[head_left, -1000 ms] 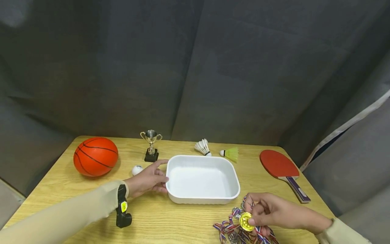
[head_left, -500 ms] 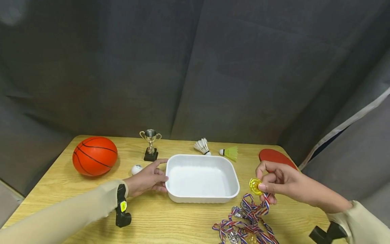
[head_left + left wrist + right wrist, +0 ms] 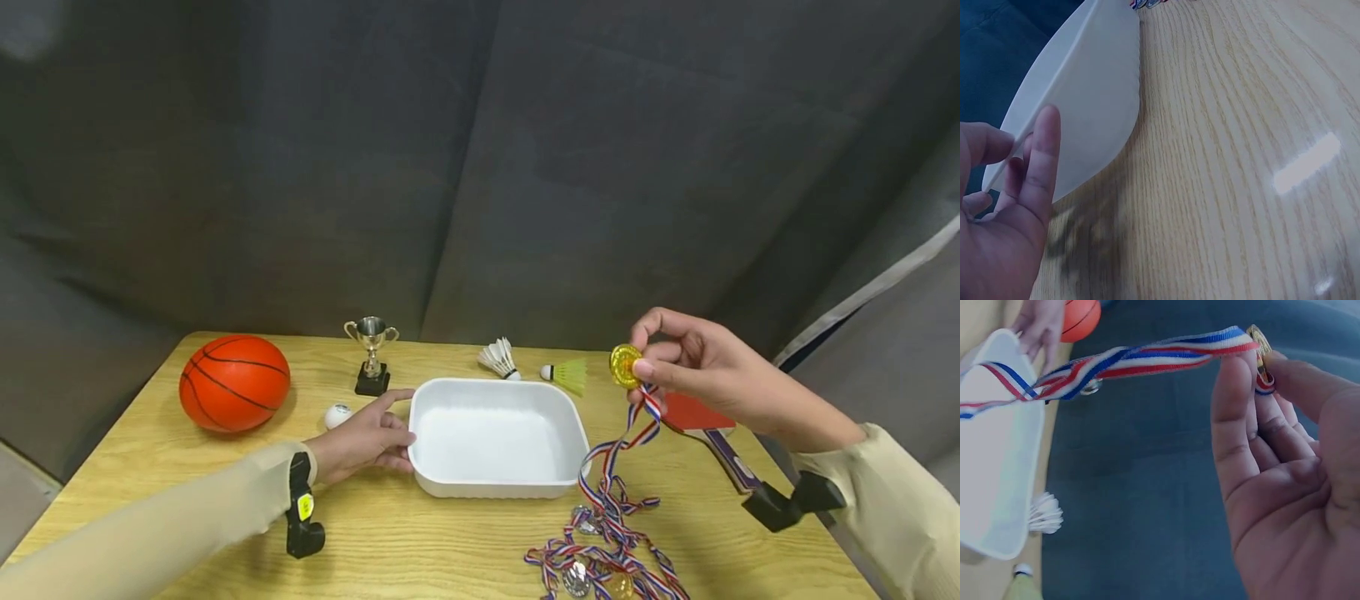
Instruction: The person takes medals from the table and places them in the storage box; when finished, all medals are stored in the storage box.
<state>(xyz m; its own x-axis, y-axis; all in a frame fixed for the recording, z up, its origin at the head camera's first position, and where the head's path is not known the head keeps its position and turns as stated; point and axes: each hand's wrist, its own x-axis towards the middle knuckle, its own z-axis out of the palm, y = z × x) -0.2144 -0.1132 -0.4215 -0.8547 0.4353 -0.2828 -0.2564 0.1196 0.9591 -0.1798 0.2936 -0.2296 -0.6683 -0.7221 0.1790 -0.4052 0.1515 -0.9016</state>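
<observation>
Between thumb and fingers, my right hand (image 3: 697,367) pinches a gold medal (image 3: 624,367) above the table's right side. Its red, white and blue ribbon (image 3: 611,454) trails down into a tangled pile of medals (image 3: 577,575), silver and gold ones, at the front. In the right wrist view the medal (image 3: 1260,347) shows edge-on at the fingertips. My left hand (image 3: 367,442) holds the left rim of a white plastic tub (image 3: 498,490). The left wrist view shows thumb and fingers (image 3: 1041,162) on either side of the tub's wall (image 3: 1097,94).
An orange basketball (image 3: 234,383), a small trophy cup (image 3: 371,358) and a white ball (image 3: 337,416) are on the left. Behind the tub lie a white shuttlecock (image 3: 499,360) and a yellow one (image 3: 566,377). A red table tennis paddle (image 3: 720,446) lies right, partly behind my right hand.
My right hand has lifted the gold medal up from the pile, and its ribbon has drawn out below it. My left hand and the tub have stayed in place.
</observation>
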